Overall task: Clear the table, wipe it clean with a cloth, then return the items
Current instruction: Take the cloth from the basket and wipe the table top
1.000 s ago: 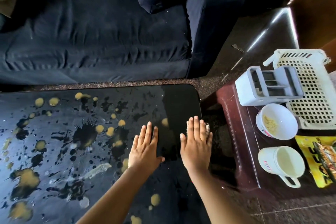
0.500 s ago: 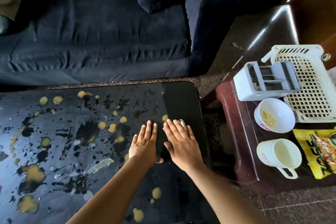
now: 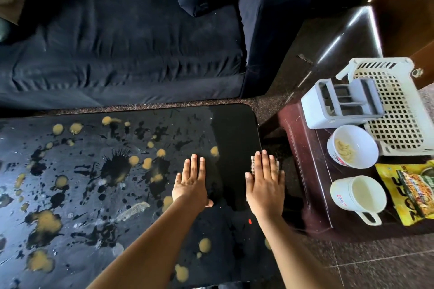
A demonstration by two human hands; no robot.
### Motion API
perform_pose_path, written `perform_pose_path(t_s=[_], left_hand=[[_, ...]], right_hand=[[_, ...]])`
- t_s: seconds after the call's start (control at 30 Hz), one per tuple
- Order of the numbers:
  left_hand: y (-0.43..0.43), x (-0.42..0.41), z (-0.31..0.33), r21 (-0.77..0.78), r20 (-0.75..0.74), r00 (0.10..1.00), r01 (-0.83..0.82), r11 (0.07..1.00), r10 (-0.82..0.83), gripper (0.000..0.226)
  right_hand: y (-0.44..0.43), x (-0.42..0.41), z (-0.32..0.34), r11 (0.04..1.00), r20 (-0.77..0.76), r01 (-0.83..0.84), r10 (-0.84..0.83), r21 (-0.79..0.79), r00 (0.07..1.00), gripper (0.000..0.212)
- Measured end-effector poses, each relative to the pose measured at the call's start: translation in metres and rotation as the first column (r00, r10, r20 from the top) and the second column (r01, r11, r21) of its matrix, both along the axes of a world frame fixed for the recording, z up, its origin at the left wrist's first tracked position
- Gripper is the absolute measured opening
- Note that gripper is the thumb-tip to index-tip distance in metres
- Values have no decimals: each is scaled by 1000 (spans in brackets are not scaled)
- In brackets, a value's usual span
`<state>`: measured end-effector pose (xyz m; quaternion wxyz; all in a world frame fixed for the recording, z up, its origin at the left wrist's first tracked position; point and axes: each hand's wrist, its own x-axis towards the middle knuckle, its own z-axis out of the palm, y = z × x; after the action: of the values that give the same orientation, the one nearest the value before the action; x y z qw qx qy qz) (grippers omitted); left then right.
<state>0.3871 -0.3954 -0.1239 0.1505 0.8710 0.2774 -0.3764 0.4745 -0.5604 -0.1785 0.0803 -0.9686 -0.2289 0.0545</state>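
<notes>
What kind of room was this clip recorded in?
Most likely a home living room: a dark blue sofa faces a low black table spattered with stains, and a side table holds a bowl and mug.

Right hand [image 3: 265, 185], flat on cloth [image 3: 253, 164], swept from beside left hand [image 3: 191, 183] back to right table edge [image 3: 257, 124]; hands now apart; left hand unmoved.
</notes>
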Motion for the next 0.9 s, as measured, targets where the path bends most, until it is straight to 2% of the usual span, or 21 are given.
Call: perform_pose_path(t_s=[0.03, 0.07, 0.17, 0.23, 0.27, 0.37, 0.43, 0.53, 0.73, 0.9], left_hand=[[0, 1, 1, -2, -8, 1000, 1, 1000, -1, 120], [0, 1, 1, -6, -16, 1000, 3, 1000, -3, 120], [0, 1, 0, -13, -18, 1000, -2, 1000, 2, 120], [0, 1, 1, -16, -17, 1000, -8, 1000, 7, 120], [0, 1, 2, -21, -19, 1000, -13, 1000, 12, 120], [0, 0, 2, -30, -24, 1000, -12, 999, 11, 119], [1, 0, 2, -36, -24, 1000, -9, 999, 8, 119], [2, 0, 0, -42, -29, 1000, -5, 999, 4, 120], [4, -3, -4, -42, -15, 1000, -5, 999, 5, 119], [3, -2, -2, -36, -23, 1000, 10, 999, -11, 119]], right_hand=[[7, -3, 0, 998, -1, 57, -57, 2, 998, 59], [14, -8, 0, 999, 5, 35, -35, 11, 999, 60], [23, -25, -1, 950, 21, -312, 312, -9, 950, 60], [17, -21, 0, 904, 21, -426, 426, -27, 904, 58], [13, -18, 0, 913, 27, -406, 407, -29, 913, 58], [6, -12, 1, 982, 21, -186, 187, -39, 982, 58], [7, -12, 2, 992, 5, -117, 117, -45, 993, 58], [20, -22, 0, 994, -2, -108, 108, -19, 994, 61], [34, -41, 3, 931, -30, -366, 365, -11, 930, 59], [-20, -7, 4, 978, -10, -194, 194, -72, 981, 59]])
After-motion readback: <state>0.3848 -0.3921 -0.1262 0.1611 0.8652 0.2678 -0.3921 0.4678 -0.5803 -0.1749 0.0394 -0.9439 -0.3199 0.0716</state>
